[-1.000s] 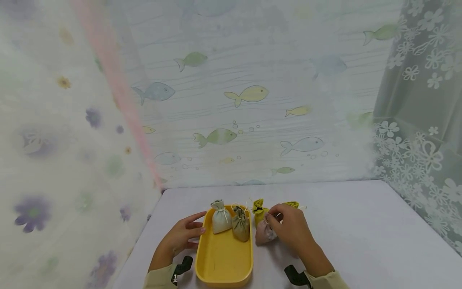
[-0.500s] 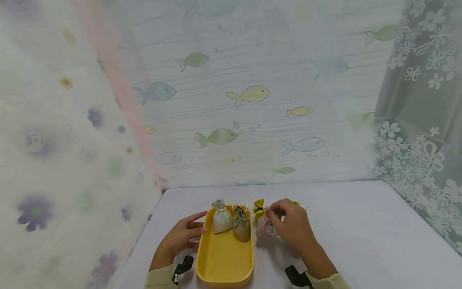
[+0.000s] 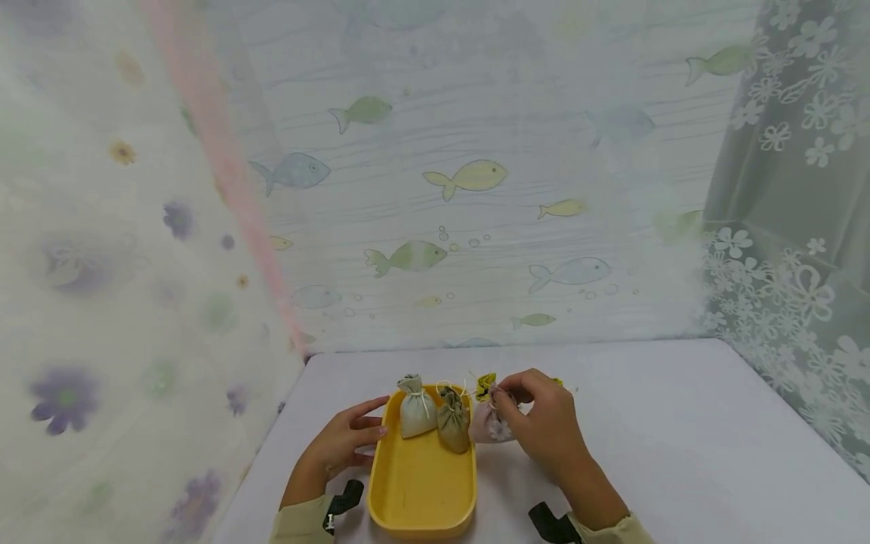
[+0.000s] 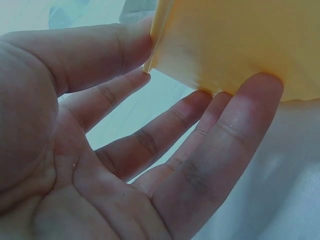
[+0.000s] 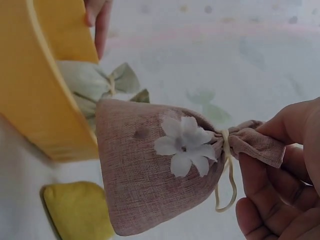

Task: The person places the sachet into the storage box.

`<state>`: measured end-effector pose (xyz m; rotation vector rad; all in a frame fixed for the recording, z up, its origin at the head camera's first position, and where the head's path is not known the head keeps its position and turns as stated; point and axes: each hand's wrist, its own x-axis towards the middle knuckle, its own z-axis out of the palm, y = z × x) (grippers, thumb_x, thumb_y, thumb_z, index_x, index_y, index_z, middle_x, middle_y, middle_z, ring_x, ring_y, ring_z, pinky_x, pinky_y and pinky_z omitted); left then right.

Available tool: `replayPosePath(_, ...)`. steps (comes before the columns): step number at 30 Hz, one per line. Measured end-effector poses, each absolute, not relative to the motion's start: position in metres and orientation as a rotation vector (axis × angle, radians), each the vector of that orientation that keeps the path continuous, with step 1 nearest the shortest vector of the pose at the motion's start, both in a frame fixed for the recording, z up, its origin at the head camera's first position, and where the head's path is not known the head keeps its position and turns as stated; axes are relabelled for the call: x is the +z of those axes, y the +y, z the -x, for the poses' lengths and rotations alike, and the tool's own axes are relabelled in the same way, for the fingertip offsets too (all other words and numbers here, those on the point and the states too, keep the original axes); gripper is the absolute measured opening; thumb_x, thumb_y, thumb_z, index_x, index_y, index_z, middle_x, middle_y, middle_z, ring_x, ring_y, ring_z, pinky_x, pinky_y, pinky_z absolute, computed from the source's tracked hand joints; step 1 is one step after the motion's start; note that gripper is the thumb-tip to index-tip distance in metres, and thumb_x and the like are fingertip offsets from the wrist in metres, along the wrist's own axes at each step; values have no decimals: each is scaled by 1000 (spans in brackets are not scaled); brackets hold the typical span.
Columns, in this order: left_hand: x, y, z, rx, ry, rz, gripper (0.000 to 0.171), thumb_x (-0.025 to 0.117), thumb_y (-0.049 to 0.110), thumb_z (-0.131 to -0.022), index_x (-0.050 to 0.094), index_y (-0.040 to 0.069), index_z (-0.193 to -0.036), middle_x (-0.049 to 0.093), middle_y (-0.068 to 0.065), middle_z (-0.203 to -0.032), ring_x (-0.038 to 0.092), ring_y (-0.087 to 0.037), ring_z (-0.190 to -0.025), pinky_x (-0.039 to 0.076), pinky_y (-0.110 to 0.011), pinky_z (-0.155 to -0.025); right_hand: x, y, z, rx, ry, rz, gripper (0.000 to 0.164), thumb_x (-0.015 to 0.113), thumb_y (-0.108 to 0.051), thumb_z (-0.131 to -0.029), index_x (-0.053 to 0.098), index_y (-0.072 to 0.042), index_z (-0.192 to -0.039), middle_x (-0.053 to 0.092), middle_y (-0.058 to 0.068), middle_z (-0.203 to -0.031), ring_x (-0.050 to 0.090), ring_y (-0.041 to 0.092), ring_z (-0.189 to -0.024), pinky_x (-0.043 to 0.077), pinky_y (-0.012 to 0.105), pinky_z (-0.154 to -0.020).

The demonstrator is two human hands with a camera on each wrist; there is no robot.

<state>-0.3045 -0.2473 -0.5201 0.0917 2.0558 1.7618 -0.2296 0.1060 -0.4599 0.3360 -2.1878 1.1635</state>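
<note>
My right hand (image 3: 549, 427) pinches the gathered neck of a dusty-pink drawstring pouch (image 5: 145, 175), just right of the yellow tray (image 3: 424, 495). A white fabric flower (image 5: 184, 147) and a cream cord show on the pouch in the right wrist view; its body hangs freely below the knot. On the tray's other side, my left hand (image 3: 342, 446) touches the outer wall with extended, spread fingertips (image 4: 260, 90). Inside the tray's far end sit a pale grey-green pouch (image 3: 417, 414) and an olive-brown pouch (image 3: 453, 427), side by side.
Behind the pink pouch stands a yellow pouch (image 3: 485, 385), mostly hidden in the head view. Yellow fabric (image 3: 559, 382) peeks out past my right hand. All this is on a white-covered table (image 3: 680, 453), with a fish-print curtain (image 3: 476, 227) beyond its back edge.
My right hand has raised the pink pouch off the table and brought it left, close to the tray's right rim. The left hand and the tray have stayed in place.
</note>
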Motion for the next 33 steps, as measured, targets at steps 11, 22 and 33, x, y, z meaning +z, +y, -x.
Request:
replayPosePath(11,-519,-245,303,1760,2061,-88,72,76,21,-96,42,21,-160,56,-23,-144,72,-27,-109,64,-51,-84,-458,77,227,1236,-2161,-481,13,82,-15,-90,74,-25,-93,66,-18,-90,65,-3,-81,62,25,-72)
replayPosePath(22,-520,-244,305,1744,2072,-98,72,76,22,-96,42,21,-160,58,-21,-143,72,-26,-108,64,-50,-85,-461,51,233,1333,-2226,-598,9,79,-17,-93,76,-25,-94,65,-19,-89,63,-2,-79,60,23,-71)
replayPosePath(33,-520,-245,305,1741,2101,-101,76,80,26,-92,44,22,-159,60,-20,-141,72,-26,-109,64,-51,-84,-467,28,252,1297,-2442,-621,7,78,-29,-95,79,-22,-93,67,-14,-85,60,-2,-75,57,17,-68)
